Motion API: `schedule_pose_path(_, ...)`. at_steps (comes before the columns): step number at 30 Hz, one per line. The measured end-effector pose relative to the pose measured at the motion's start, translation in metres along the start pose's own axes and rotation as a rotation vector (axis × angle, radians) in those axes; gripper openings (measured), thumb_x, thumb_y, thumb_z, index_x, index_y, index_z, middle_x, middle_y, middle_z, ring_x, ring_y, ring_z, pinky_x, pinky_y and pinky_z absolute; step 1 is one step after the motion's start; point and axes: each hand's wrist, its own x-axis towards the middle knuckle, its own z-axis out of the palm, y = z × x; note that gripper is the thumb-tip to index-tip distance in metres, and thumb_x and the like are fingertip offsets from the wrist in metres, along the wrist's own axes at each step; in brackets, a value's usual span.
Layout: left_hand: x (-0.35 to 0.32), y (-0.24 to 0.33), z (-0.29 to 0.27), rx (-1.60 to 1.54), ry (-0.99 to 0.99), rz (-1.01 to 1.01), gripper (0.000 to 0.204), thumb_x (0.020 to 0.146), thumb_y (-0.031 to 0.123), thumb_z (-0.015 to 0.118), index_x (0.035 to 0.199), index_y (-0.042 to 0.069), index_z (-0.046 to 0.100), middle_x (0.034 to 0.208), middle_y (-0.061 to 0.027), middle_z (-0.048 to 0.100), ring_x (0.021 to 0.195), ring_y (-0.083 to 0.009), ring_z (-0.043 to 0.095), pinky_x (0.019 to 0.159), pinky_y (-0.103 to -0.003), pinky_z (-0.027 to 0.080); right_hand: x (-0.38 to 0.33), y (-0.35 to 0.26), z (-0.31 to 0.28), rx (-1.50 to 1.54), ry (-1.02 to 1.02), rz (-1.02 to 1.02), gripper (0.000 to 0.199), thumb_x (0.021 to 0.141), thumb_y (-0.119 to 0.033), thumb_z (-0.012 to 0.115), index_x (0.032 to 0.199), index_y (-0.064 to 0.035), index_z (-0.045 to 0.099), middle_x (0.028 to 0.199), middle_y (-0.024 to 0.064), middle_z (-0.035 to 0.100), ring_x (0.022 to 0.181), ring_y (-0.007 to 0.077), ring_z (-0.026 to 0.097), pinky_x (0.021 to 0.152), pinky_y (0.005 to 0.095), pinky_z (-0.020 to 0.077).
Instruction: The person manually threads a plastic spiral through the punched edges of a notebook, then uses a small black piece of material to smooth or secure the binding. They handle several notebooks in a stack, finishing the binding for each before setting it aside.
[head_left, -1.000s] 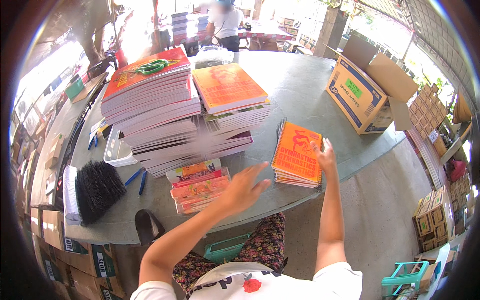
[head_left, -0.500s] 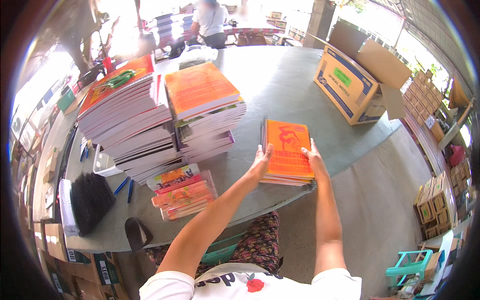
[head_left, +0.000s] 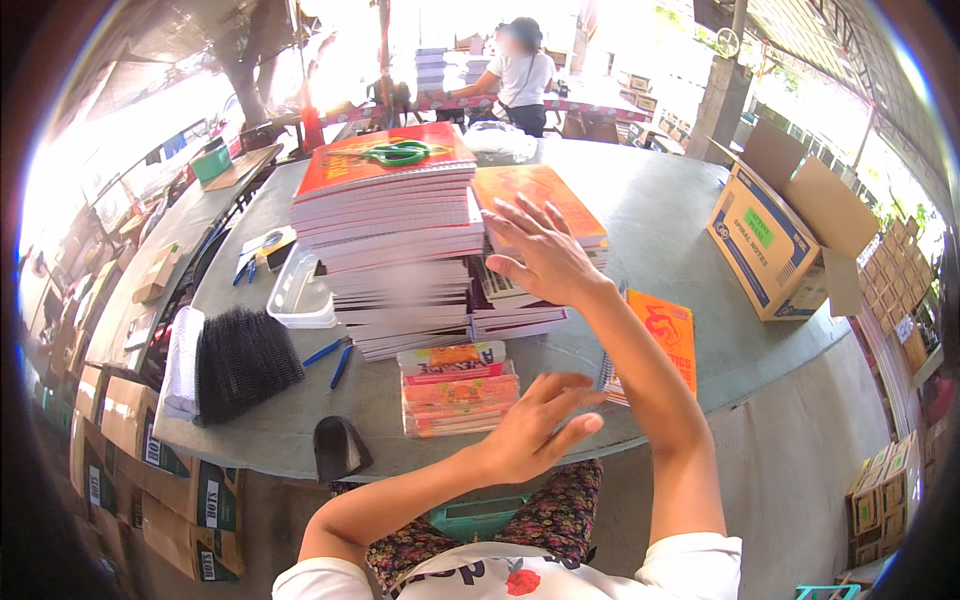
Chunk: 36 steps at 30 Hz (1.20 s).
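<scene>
My right hand [head_left: 540, 250] reaches over the shorter pile of notebooks with an orange cover [head_left: 550, 190] on top. Its fingers are spread and nothing is in it. Nearer my body, my left hand [head_left: 540, 425] hovers by the table's front edge, thumb and fingers apart, also holding nothing. Partly behind my right forearm lies a small stack of orange spiral notebooks [head_left: 668, 335]. To the left rises a taller pile of notebooks [head_left: 385, 240], topped by green-handled scissors [head_left: 398, 152]. Pink and orange plastic-wrapped packets [head_left: 460, 395] lie near my left hand.
Black wire coils [head_left: 245, 365], blue-handled tools [head_left: 340, 362] and a clear plastic tub [head_left: 302, 290] sit on the left. An open carton [head_left: 765, 240] stands at the right. A dark curved object [head_left: 340, 448] rests at the front edge. Another person [head_left: 522, 80] works beyond.
Both hands have let go of the small notebook stack, which stays on the table. My right hand has moved left over the pile; the left has drawn back. The view has turned left.
</scene>
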Motion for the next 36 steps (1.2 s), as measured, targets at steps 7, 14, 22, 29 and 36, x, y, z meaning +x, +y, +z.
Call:
schedule_pose_path(7, -0.048, 0.0, -0.039, 0.008, 0.046, -0.023, 0.035, 0.096, 0.03, 0.047, 0.107, 0.001, 0.062, 0.11, -0.0164, 0.056, 0.105, -0.0303, 0.051, 0.091, -0.039, 0.04, -0.016, 0.012, -0.004, 0.031, -0.078, 0.017, 0.038, 0.08, -0.02, 0.066, 0.116, -0.0182, 0.056, 0.127, 0.0012, 0.052, 0.121, 0.0231, 0.046, 0.098, 0.0419, 0.0356)
schedule_pose_path(14, -0.048, 0.001, -0.035, 0.033, 0.072, 0.021, 0.028, 0.094, 0.025, 0.05, 0.103, 0.001, 0.062, 0.102, -0.0149, 0.058, 0.1, -0.0289, 0.054, 0.089, -0.039, 0.041, -0.012, 0.009, -0.011, 0.015, -0.065, 0.009, 0.032, 0.077, -0.015, 0.066, 0.108, -0.0207, 0.063, 0.111, -0.0025, 0.057, 0.106, 0.0231, 0.052, 0.089, 0.0413, 0.0413)
schedule_pose_path(22, -0.048, -0.003, -0.036, 0.082, 0.124, 0.136, 0.024, 0.09, 0.024, 0.057, 0.099, 0.002, 0.061, 0.102, -0.015, 0.059, 0.094, -0.0317, 0.054, 0.083, -0.039, 0.043, -0.027, 0.012, -0.024, -0.088, 0.089, -0.093, 0.028, 0.077, -0.009, 0.061, 0.104, -0.0168, 0.065, 0.101, 0.0038, 0.06, 0.094, 0.0244, 0.059, 0.082, 0.0392, 0.0464)
schedule_pose_path(29, -0.03, 0.001, -0.084, 0.347, 0.697, 0.038, 0.052, 0.079, 0.021, 0.071, 0.124, 0.005, 0.05, 0.126, -0.0191, 0.047, 0.113, -0.0287, 0.048, 0.087, -0.037, 0.045, -0.097, -0.035, -0.136, 0.397, 0.636, 0.28, 0.014, 0.089, -0.009, 0.056, 0.101, -0.0024, 0.06, 0.101, 0.0119, 0.062, 0.089, 0.0186, 0.059, 0.078, 0.0311, 0.0488)
schedule_pose_path(36, -0.052, -0.074, -0.118, -0.259, -0.132, 0.104, 0.039, 0.071, 0.002, 0.075, 0.107, 0.0, 0.061, 0.106, -0.0088, 0.065, 0.094, -0.0122, 0.059, 0.081, -0.029, 0.049, -0.09, -0.056, -0.103, 1.043, 0.441, 0.228, 0.016, 0.087, -0.015, 0.059, 0.095, -0.0014, 0.057, 0.094, 0.0128, 0.062, 0.091, 0.0214, 0.06, 0.083, 0.0344, 0.0469)
